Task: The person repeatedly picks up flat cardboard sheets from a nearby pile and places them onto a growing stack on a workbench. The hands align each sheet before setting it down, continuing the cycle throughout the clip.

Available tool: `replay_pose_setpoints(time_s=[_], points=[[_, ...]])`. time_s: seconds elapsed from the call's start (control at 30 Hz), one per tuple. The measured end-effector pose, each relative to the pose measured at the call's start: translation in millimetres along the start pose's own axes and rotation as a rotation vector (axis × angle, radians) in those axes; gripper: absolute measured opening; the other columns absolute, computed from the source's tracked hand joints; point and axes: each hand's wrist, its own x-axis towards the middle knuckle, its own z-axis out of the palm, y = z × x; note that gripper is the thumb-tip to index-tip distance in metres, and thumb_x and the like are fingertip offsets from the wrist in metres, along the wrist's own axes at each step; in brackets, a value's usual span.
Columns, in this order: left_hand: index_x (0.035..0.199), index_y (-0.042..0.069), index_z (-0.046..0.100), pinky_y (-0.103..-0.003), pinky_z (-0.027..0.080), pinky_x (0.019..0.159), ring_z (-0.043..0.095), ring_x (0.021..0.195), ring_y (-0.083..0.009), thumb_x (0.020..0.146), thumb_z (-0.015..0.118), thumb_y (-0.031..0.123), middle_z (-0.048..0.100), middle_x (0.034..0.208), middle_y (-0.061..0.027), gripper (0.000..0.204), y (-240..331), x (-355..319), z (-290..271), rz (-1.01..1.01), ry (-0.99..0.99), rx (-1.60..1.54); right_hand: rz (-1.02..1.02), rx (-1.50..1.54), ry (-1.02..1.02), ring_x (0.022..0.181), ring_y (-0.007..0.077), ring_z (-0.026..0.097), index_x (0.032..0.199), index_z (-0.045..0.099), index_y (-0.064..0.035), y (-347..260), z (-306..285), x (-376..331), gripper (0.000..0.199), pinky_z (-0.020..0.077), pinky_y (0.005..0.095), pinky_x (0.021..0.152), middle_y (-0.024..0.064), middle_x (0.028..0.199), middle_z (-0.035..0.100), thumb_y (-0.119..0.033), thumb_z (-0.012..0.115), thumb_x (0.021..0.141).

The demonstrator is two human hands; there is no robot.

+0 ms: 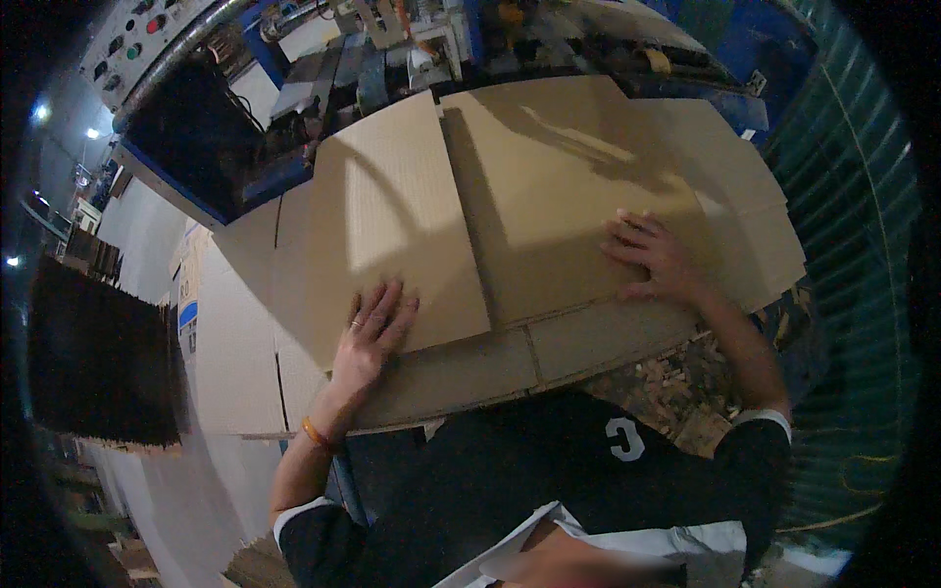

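My left hand [372,328] lies on a light brown cardboard panel [397,216], near its front edge, fingers stretched out and slightly blurred. To the right, my right hand [655,263] rests with spread fingers on a second cardboard panel [559,196]. A narrow dark gap runs between the two panels. Both are on top of a larger flat cardboard sheet [441,377], which shows along the front and at both sides. Neither hand grips anything. An orange band circles my left wrist.
Beyond the cardboard stands a blue-framed machine [284,176] with metal slats. A grey control panel [142,39] with buttons is at the upper left. A dark stack of cardboard [103,358] stands left, a green corrugated wall [853,294] right. Cardboard scraps [686,382] lie below the sheet.
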Motion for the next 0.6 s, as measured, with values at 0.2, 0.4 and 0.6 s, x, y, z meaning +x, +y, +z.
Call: replay_pose_setpoints(time_s=[0.2, 0.4, 0.6], points=[[0.132, 0.015, 0.043, -0.048, 0.028, 0.105, 0.036, 0.127, -0.0292, 0.079, 0.049, 0.001, 0.038, 0.137, -0.0113, 0.055, -43, 55, 24, 0.013, 0.114, -0.029, 0.046, -0.044, 0.011, 0.128, 0.0279, 0.034, 0.128, 0.048, -0.0139, 47, 1, 43, 0.081, 0.0277, 0.0457, 0.102, 0.0065, 0.138, 0.039, -0.064, 0.06, 0.066], [0.131, 0.005, 0.04, -0.042, 0.031, 0.103, 0.041, 0.12, -0.034, 0.071, 0.065, 0.003, 0.042, 0.132, -0.0172, 0.066, -102, 129, 34, -0.018, 0.279, 0.008, 0.237, -0.039, -0.017, 0.128, 0.0277, 0.033, 0.128, 0.048, -0.0154, 73, 8, 124, 0.07, 0.0264, 0.0439, 0.104, 0.0061, 0.141, 0.034, -0.06, 0.055, 0.074], [0.133, -0.001, 0.033, -0.041, 0.031, 0.1, 0.039, 0.121, -0.0375, 0.072, 0.067, 0.008, 0.041, 0.132, -0.0212, 0.071, -93, 102, -8, -0.085, 0.311, 0.082, 0.414, -0.169, 0.144, 0.128, 0.0307, 0.032, 0.13, 0.045, -0.0109, 64, -4, 82, 0.061, 0.0272, 0.0384, 0.105, 0.0137, 0.141, 0.031, -0.045, 0.057, 0.081]])
